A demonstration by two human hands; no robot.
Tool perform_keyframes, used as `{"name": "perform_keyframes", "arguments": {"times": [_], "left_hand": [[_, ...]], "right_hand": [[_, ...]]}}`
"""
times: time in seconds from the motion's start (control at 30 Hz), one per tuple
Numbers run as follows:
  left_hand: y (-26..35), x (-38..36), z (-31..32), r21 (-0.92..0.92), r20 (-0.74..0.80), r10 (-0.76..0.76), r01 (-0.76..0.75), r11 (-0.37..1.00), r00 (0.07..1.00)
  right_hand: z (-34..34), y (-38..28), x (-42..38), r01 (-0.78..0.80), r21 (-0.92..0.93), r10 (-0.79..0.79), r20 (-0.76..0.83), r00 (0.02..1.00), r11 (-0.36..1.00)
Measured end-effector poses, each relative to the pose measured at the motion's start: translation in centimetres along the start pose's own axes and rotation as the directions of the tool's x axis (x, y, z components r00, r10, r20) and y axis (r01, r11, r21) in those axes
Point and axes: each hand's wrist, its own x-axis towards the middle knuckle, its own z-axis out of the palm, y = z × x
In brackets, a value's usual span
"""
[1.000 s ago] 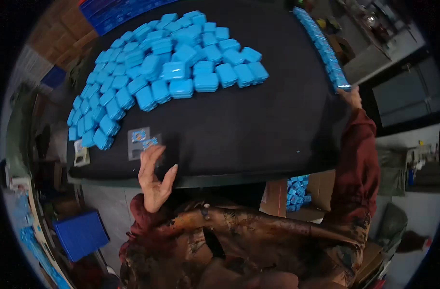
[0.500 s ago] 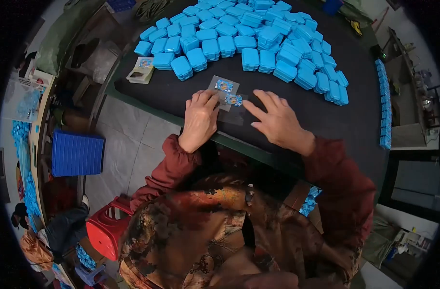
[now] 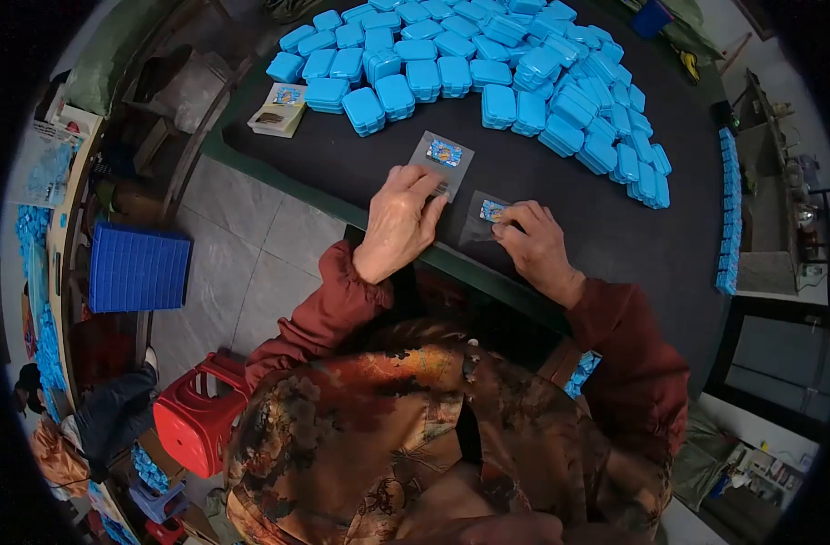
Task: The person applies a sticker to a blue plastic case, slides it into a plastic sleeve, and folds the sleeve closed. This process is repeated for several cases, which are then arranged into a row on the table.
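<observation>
My left hand has its thumb and fingers closed on the lower edge of a translucent sticker sheet, which carries a colourful printed label and lies on the dark table. To the right, my right hand pinches the right side of a second clear sticker sheet with a similar small label, partly covered by the fingertips. A gap of dark tabletop separates the two sheets. Beyond them rises a large pile of light-blue lidded boxes.
A stack of sticker sheets lies at the table's left. Blue boxes line the right edge in a row. On the floor to the left are a blue crate and a red stool. Another person's leg shows at lower left.
The two sheets, overlapping before, now lie apart. My right hand has gone from spread fingers to a pinch on the right sheet. The view has shifted slightly.
</observation>
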Motion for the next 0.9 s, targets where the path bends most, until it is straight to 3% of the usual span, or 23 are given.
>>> {"name": "perform_keyframes", "arguments": {"times": [0.07,0.1,0.17,0.2,0.27,0.3,0.37,0.4,0.43,0.5,0.57,0.6,0.63,0.67,0.7,0.8,0.9], "left_hand": [[0.7,0.2,0.9,-0.308,-0.031,-0.146,0.129,0.943,0.989],[0.7,0.2,0.7,-0.307,-0.035,-0.14,0.123,0.944,0.99],[0.8,-0.1,0.4,-0.493,0.203,-0.318,0.377,0.784,0.926],[1.3,-0.1,0.2,-0.493,0.203,-0.317,0.377,0.784,0.926],[2.8,0.3,-0.7,-0.688,0.518,-0.458,0.67,0.278,0.722],[3.6,0.7,-1.2,-0.688,0.519,-0.452,0.668,0.282,0.725],[5.0,1.4,-2.0,-0.726,0.658,-0.33,0.687,-0.039,0.676],[5.2,1.4,-2.1,-0.738,0.659,-0.304,0.67,-0.083,0.688],[5.0,1.2,-1.6,-0.738,0.659,-0.302,0.67,-0.082,0.689],[4.5,0.9,-0.4,-0.832,0.513,-0.295,0.551,0.058,0.806],[4.8,1.0,-0.6,-0.855,0.456,-0.337,0.511,0.092,0.824],[5.1,1.2,-0.7,-0.87,0.402,-0.381,0.477,0.124,0.832],[5.3,1.2,-0.7,-0.87,0.405,-0.378,0.479,0.121,0.832],[5.5,1.2,-0.7,-0.882,0.356,-0.382,0.442,0.165,0.853],[5.8,1.2,-0.5,-0.89,0.308,-0.381,0.405,0.208,0.872],[6.2,1.3,0.4,-0.939,0.251,-0.327,0.311,0.145,0.911],[6.5,1.4,0.8,-0.948,0.214,-0.298,0.271,0.166,0.93]], "right_hand": [[0.1,0.0,0.7,0.068,-0.06,-0.07,-0.033,0.997,0.996],[-0.4,-0.2,1.1,0.07,-0.065,-0.073,-0.037,0.997,0.995],[-2.5,-1.1,2.3,0.167,-0.206,-0.215,-0.237,0.947,0.964],[-3.7,-1.8,2.9,0.167,-0.206,-0.215,-0.237,0.947,0.964],[-6.0,-3.4,3.8,0.205,-0.308,-0.294,-0.28,0.914,0.929],[-6.4,-3.9,4.1,0.201,-0.313,-0.294,-0.283,0.913,0.928],[-6.9,-4.6,4.4,0.274,-0.283,-0.352,-0.277,0.894,0.919],[-6.9,-4.6,4.3,0.273,-0.285,-0.352,-0.278,0.894,0.919],[-6.8,-4.6,4.1,0.292,-0.294,-0.361,-0.218,0.907,0.91],[-7.0,-4.8,4.0,0.313,-0.305,-0.371,-0.156,0.915,0.9],[-7.5,-5.8,3.7,-0.021,0.032,0.029,-0.268,0.963,0.999],[-8.2,-6.5,3.3,-0.176,0.381,0.27,-0.209,0.94,0.908],[-8.4,-6.8,3.3,-0.18,0.379,0.274,-0.209,0.939,0.908],[-8.5,-7.1,3.3,-0.302,0.645,0.485,-0.122,0.866,0.702],[-8.5,-7.4,3.2,-0.369,0.836,0.646,0.024,0.763,0.406],[-8.5,-7.7,3.3,-0.513,0.73,0.621,0.156,0.768,0.451],[-8.7,-7.5,3.3,-0.496,0.771,0.667,0.128,0.734,0.398]]}}
